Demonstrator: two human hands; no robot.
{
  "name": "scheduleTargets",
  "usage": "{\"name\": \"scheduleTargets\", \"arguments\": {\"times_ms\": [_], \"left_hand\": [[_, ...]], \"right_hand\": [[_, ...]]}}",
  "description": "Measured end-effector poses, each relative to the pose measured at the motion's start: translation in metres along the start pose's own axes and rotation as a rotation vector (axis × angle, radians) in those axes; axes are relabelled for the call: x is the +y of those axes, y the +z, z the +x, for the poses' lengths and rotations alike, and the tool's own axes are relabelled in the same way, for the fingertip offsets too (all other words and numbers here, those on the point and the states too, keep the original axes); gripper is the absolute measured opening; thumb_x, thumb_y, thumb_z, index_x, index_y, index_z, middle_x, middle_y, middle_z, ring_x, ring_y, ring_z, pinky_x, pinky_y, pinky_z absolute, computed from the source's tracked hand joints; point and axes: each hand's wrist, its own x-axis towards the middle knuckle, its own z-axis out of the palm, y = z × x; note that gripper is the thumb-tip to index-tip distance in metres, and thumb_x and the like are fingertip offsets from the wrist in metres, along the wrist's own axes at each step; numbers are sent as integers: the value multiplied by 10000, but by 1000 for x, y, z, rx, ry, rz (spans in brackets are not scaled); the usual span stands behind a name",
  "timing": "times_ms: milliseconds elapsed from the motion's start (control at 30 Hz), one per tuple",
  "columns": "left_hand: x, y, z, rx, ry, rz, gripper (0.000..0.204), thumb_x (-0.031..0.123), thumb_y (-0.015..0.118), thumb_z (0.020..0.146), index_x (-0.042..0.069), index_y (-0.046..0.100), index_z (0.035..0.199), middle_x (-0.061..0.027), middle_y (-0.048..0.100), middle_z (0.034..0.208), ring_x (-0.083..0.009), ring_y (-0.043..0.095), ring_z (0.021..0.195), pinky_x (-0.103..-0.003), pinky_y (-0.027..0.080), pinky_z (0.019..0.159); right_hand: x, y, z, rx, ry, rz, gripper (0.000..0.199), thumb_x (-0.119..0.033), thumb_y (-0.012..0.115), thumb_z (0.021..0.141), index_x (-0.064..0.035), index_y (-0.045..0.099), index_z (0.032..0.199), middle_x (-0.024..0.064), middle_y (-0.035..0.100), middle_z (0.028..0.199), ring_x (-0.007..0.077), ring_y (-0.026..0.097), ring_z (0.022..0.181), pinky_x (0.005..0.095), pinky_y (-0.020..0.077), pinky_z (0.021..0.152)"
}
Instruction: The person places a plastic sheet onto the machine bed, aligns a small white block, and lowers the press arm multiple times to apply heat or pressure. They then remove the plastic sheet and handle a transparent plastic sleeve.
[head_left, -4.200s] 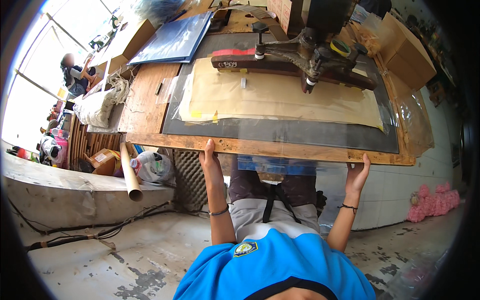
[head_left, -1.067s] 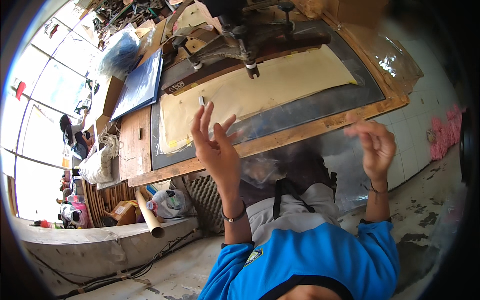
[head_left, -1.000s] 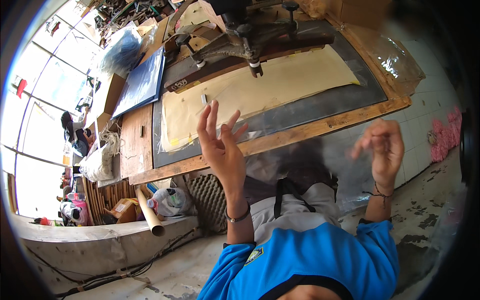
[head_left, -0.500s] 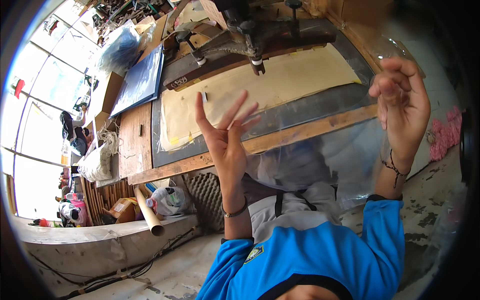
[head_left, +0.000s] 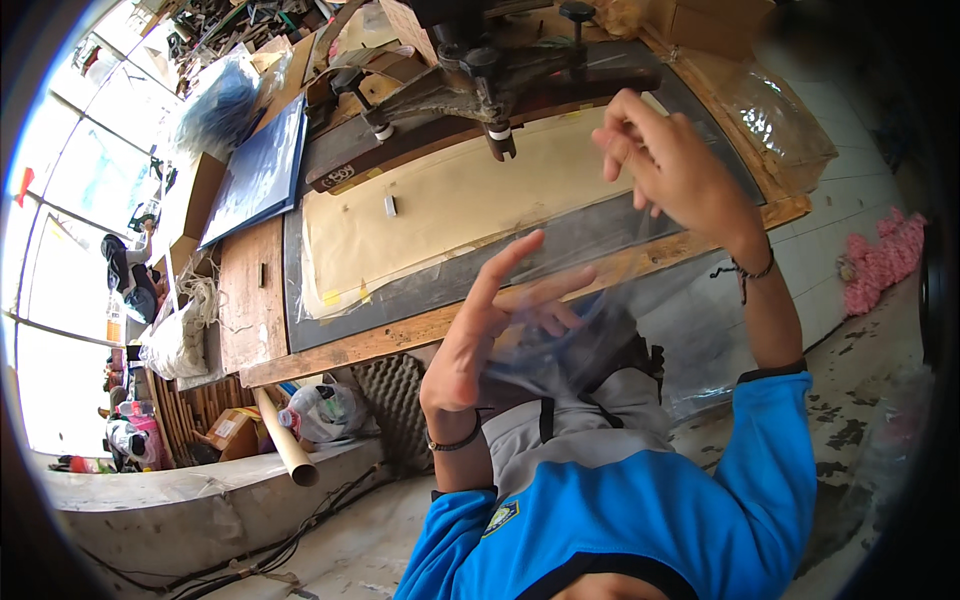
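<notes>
Above the lap, in front of the desk edge: thin clear plastic film sheet [head_left: 600,330], stretched between both hands and hanging down over the grey apron.
Left hand [head_left: 490,330]: raised, fingers spread and fairly straight, palm side pressed against the film's lower left part; touching rather than clamping, as far as visible.
Right hand [head_left: 675,175]: lifted higher, over the desk's near right corner, fingertips pinched narrow on the film's upper edge.
Film position: clear of the desk, between chest and desk rim; exact outline hard to trace through the glare.
Desk [head_left: 350,350]: wooden-framed top with a dark glass-like panel [head_left: 560,245] and a large beige paper sheet [head_left: 450,205] lying flat on it.
Over the beige sheet: dark metal clamp arm [head_left: 480,90], its foot just above the paper.
Far left on the desk: blue flat board [head_left: 262,175], well apart from both hands.
Step in hand, by judgement: opening out and straightening the film in the air.
Next move, by judgement: even tension from both hands, a firmer left-hand grip, no folds or cling.
</notes>
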Motion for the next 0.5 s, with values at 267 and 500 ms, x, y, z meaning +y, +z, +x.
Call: {"name": "scheduleTargets", "arguments": {"times_ms": [267, 500], "left_hand": [[-10, -5, -4, 564, 15, 572, 778, 179, 723, 950, 13, 239, 1537, -272, 689, 1168, -309, 730, 933, -368, 588, 812], [24, -17, 35, 333, 143, 241, 945, 375, 734, 925, 102, 122, 1592, -304, 594, 1308, -362, 718, 1018, -422, 613, 797]], "right_hand": [[-6, -31, -23, 288, 28, 64, 201, -286, 460, 1095, -87, 490, 1097, 29, 616, 740, 50, 523, 431, 185, 405, 361], [-62, -115, -37, 78, -191, 312, 409, -326, 522, 1062, -57, 416, 1352, 95, 661, 973, 118, 668, 614, 173, 505, 473]]}}
